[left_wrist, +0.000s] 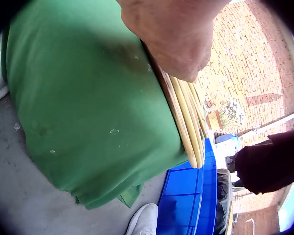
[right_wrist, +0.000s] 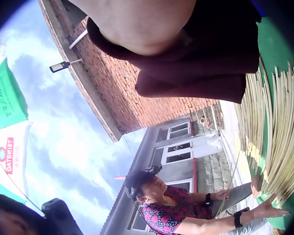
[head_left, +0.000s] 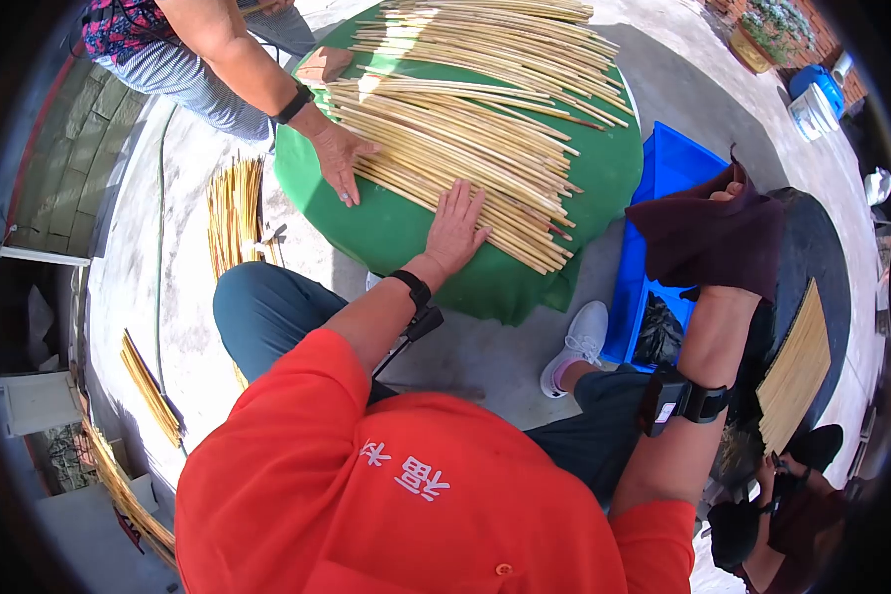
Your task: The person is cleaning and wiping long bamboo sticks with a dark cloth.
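On the green cloth [head_left: 317, 213] of a round table lie many thin tan sticks [head_left: 465, 148], side by side in two spread groups. My left hand [head_left: 455, 228] rests flat on the near edge of the closer group, fingers extended; in the left wrist view the hand [left_wrist: 171, 34] covers part of the sticks [left_wrist: 188, 132]. My right hand [head_left: 728, 193], raised over the blue crate to the right, grips a dark maroon cloth [head_left: 708, 238] that hides most of its fingers. In the right wrist view that cloth [right_wrist: 196, 73] hangs beside the hand [right_wrist: 142, 22].
Another person's hand [head_left: 342, 158] touches the sticks' left ends. A blue crate [head_left: 622, 297] holding a black bag [head_left: 658, 332] stands right of the table. Stick bundles [head_left: 234, 213] lie on the ground at left; a slatted mat [head_left: 797, 366] is at far right, near other people.
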A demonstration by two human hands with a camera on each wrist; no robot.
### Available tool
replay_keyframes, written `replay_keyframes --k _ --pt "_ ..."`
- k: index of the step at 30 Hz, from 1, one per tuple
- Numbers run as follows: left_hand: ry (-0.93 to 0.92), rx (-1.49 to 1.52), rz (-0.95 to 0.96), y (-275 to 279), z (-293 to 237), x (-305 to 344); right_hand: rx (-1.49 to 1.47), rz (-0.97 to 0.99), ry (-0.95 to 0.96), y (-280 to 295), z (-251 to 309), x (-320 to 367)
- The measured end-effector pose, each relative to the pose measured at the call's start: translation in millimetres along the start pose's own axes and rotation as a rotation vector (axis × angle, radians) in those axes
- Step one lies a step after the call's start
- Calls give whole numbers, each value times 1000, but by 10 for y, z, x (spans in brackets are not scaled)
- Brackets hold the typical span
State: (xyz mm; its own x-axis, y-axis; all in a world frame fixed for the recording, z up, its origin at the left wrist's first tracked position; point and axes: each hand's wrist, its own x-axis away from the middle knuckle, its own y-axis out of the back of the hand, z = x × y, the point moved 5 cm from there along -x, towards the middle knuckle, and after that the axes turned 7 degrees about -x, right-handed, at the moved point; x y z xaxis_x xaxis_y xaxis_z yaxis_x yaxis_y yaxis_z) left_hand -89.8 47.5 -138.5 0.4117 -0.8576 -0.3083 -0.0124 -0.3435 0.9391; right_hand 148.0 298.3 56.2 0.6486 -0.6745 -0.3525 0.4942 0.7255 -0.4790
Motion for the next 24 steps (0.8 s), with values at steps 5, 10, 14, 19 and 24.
replay_keyframes --k 5,10,14,19,24 --pt "-64 -15 31 -42 -441 -302 -744 -16 -142 -28 -41 45" --pt "-294 133 34 65 -1211 -357 -812 17 -175 -130 -9 3" --pt "-269 115 91 -25 -1214 -368 -758 73 -191 -123 37 -6" --pt "-132 31 186 -209 -749 -281 -732 -9 -159 -125 68 33" --pt "-4 -1 340 -245 -353 -156 -786 -72 -68 -111 10 27"
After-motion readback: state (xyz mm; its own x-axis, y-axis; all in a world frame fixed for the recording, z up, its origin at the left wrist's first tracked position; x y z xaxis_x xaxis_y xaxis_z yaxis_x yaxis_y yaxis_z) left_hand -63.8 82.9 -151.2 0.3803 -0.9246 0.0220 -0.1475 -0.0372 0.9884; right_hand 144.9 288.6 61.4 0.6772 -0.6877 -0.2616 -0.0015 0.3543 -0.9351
